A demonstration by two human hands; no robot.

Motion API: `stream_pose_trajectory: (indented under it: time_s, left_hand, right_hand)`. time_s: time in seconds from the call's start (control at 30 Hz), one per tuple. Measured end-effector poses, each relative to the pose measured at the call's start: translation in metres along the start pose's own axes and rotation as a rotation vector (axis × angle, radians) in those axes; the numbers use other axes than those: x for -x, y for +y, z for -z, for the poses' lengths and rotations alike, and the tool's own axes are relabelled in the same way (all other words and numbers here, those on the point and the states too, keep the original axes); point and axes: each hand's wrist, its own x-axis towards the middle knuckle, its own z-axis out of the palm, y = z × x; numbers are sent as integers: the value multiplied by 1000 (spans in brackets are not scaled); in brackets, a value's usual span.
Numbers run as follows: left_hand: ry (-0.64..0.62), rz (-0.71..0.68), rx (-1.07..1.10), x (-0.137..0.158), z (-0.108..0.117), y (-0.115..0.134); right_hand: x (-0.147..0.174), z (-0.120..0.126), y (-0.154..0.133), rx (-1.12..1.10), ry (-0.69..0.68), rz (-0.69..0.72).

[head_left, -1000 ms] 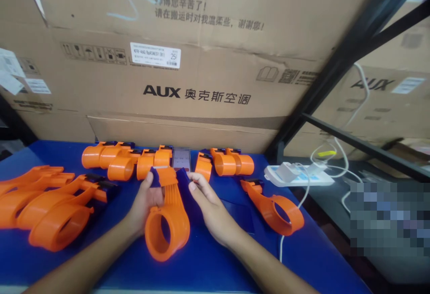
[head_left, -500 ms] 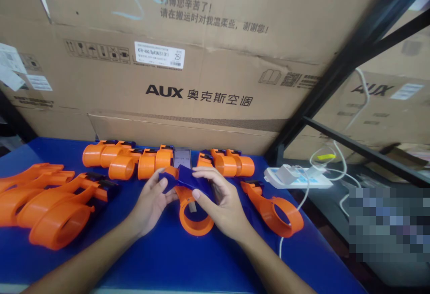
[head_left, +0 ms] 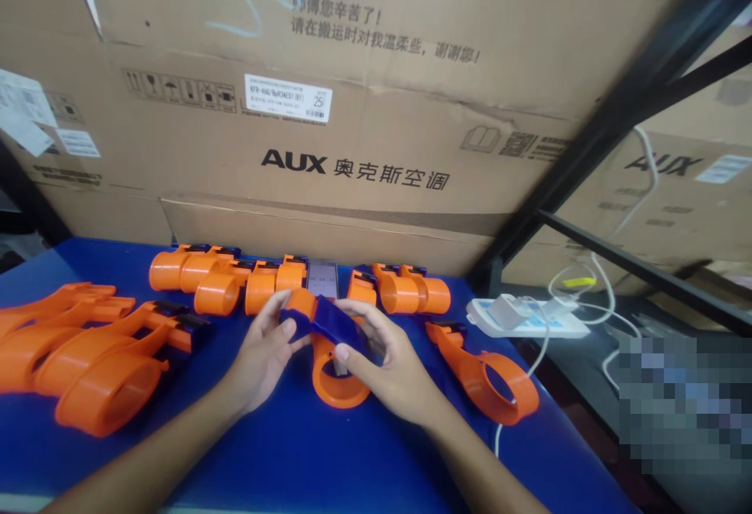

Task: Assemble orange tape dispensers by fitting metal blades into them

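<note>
Both hands hold one tape dispenser, orange with blue parts, over the middle of the blue table. My left hand point(head_left: 264, 365) is closed on its left end, thumb on a blue piece beside an orange curved part point(head_left: 301, 302). My right hand point(head_left: 393, 361) is closed round the blue plate point(head_left: 336, 321), thumb on the near edge. The dispenser's orange ring point(head_left: 341, 403) hangs below, between the hands. The far fingers are partly hidden behind it. A similar tape dispenser point(head_left: 499, 389) lies to the right of my right hand.
Several orange dispensers point(head_left: 109, 389) lie at the left, and more point(head_left: 216, 293) stand along the back. Among them is a phone-like screen point(head_left: 323, 277). A white power strip point(head_left: 529, 318) with cables lies at the right edge. A cardboard box point(head_left: 376, 106) and black rack posts stand behind.
The dispenser has turned slightly in my hands, so more of its orange curved part shows by my left fingers. The whole view has shifted a little.
</note>
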Motion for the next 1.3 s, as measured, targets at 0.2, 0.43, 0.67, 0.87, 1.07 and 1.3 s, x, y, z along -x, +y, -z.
stream_pose_trajectory:
  time_s: [0.2, 0.43, 0.67, 0.87, 1.07, 1.3]
  left_hand:
    - [-73, -29, -41, 2, 4, 2]
    - [-176, -173, -298, -1, 4, 11]
    - [-57, -247, -561, 3, -6, 18]
    - [-55, -279, -582, 4, -4, 16]
    - [-11, -268, -541, 4, -5, 16]
    - [11, -295, -504, 8, -7, 18]
  right_hand:
    - [0, 5, -3, 141, -37, 66]
    - [3, 4, 2, 491, 35, 359]
    - [4, 3, 13, 750, 64, 507]
    - [3, 2, 14, 751, 65, 533]
    - [3, 0, 15, 745, 71, 534]
    - [3, -1, 13, 699, 74, 557]
